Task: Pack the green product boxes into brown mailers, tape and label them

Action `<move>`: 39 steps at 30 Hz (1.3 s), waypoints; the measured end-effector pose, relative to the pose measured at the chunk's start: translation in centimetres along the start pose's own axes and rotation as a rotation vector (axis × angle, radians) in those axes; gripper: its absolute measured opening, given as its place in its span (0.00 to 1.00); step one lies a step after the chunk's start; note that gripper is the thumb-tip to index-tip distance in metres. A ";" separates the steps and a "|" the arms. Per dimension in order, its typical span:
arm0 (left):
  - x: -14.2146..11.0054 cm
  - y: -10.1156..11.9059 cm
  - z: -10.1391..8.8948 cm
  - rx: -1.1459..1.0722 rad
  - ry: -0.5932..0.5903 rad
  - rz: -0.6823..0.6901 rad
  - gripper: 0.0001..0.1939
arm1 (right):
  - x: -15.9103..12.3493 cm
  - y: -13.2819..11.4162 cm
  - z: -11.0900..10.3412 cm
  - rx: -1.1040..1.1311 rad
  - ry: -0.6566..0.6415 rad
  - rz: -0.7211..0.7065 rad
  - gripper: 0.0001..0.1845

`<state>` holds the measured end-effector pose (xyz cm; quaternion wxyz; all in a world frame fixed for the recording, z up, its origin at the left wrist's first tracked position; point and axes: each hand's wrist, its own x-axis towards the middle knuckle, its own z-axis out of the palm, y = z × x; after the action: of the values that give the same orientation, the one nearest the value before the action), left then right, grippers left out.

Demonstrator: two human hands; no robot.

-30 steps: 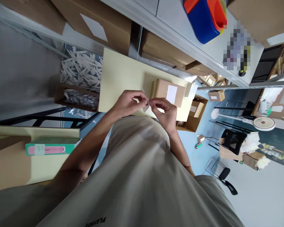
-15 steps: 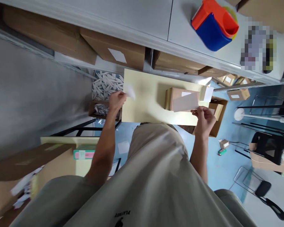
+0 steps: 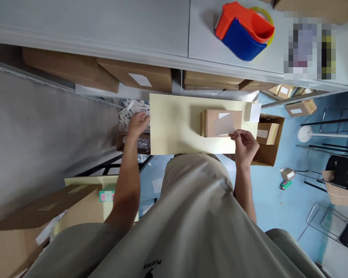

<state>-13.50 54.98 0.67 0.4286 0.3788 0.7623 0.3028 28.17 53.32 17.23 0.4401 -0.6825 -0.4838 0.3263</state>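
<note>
A brown cardboard box (image 3: 210, 123) lies on the pale yellow board in front of me, with a white patch on its top. Above it, pinched by a corner, hangs a thin greyish label (image 3: 224, 124) in my right hand (image 3: 246, 146). My left hand (image 3: 138, 124) is over the left end of the board, beside a bin full of white strips (image 3: 124, 116). Its fingers are loosely curled and apart, with nothing visible between them. One blurred white strip (image 3: 130, 104) shows just beyond that hand, over the bin.
The yellow board (image 3: 174, 131) carries a small white stack (image 3: 253, 112) at its right end. An open carton (image 3: 274, 150) with boxes inside stands to the right. A red and blue tape dispenser (image 3: 245, 33) sits on the grey shelf (image 3: 104, 23), with large cartons (image 3: 139, 75) beneath.
My left hand has moved left and let go of a white strip, which is now over the bin. My right hand has tilted the label lower against the box top.
</note>
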 end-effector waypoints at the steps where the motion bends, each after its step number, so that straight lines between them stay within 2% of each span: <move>1: -2.0 2.4 2.3 -0.158 -0.052 -0.008 0.20 | 0.0 0.0 0.1 -0.032 -0.013 -0.050 0.13; 4: -8.6 9.8 9.3 -0.607 -0.348 0.022 0.26 | -0.3 0.1 0.5 -0.172 -0.113 -0.263 0.07; 6: -12.1 13.4 12.9 -0.768 -0.464 -0.023 0.29 | -0.6 0.4 0.7 -0.275 -0.189 -0.422 0.06; 9: -14.8 16.0 16.3 -0.820 -0.382 -0.088 0.26 | -1.2 1.4 0.9 -0.391 -0.298 -0.534 0.09; 13: -15.3 16.0 18.9 -0.726 -0.219 -0.125 0.21 | -1.6 3.3 0.0 -0.421 -0.487 -0.447 0.11; 17: -15.8 15.4 20.9 -0.658 -0.146 -0.125 0.19 | -0.8 5.0 -2.2 -0.267 -0.662 -0.284 0.11; 19: -16.2 15.2 21.5 -0.638 -0.138 -0.134 0.21 | 0.7 6.0 -3.5 -0.190 -0.643 -0.173 0.12; 22: -16.8 15.1 22.1 -0.592 -0.129 -0.157 0.25 | 4.2 8.2 -5.3 -0.157 -0.456 0.002 0.17; 24: -17.2 15.0 22.3 -0.574 -0.111 -0.182 0.26 | 6.4 9.8 -6.2 -0.146 -0.380 0.120 0.22; 27: -17.8 15.2 22.8 -0.585 -0.078 -0.210 0.24 | 7.9 11.7 -7.0 -0.051 -0.470 0.334 0.31; 30: -18.4 15.7 23.9 -0.634 -0.042 -0.219 0.20 | 7.4 12.4 -7.1 0.138 -0.638 0.559 0.36; 32: -18.9 16.1 24.7 -0.671 -0.036 -0.229 0.19 | 6.7 12.3 -6.8 0.242 -0.687 0.670 0.36; 36: -19.7 16.5 26.4 -0.680 -0.056 -0.215 0.18 | 5.9 12.0 -5.8 0.310 -0.663 0.722 0.33; 39: -19.7 16.1 27.2 -0.630 -0.078 -0.191 0.19 | 5.9 12.1 -5.7 0.252 -0.626 0.618 0.33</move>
<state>22.44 50.76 9.50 0.5801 0.1658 0.6463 0.4672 39.50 55.53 8.27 0.2342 -0.6045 -0.3239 0.6891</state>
